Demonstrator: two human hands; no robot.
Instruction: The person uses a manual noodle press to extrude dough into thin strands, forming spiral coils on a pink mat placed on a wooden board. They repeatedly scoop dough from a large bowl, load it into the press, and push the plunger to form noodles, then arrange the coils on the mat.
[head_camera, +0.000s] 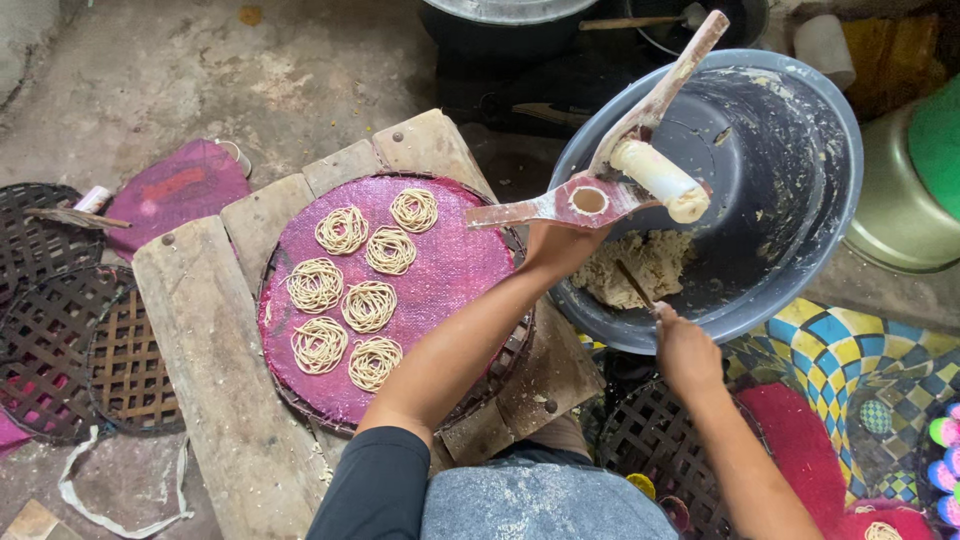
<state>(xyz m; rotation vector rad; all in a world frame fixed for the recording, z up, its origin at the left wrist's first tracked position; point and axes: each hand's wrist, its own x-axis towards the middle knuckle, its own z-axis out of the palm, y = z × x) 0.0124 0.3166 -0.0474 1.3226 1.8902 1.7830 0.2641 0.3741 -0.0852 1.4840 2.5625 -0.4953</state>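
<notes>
My left hand (560, 245) grips a wooden noodle press (600, 195) from below and holds it over the rim of a grey tub (800, 120). The press is swung apart, its dough-coated plunger (660, 180) lifted clear of the round hole. My right hand (685, 350) holds a thin stick (632, 285) that dips into the lump of pale dough (640, 265) in the tub. To the left, a round woven tray with a purple mat (450, 270) lies on a wooden bench (200, 330) and carries several coiled noodle nests (365, 285).
Dark woven trays (60, 340) lie stacked on the floor at left, and another (650, 450) sits by my knee. A patterned mat (840, 350) and a green-lidded metal pot (915, 190) are at right. Dark pots (520, 30) stand behind the bench.
</notes>
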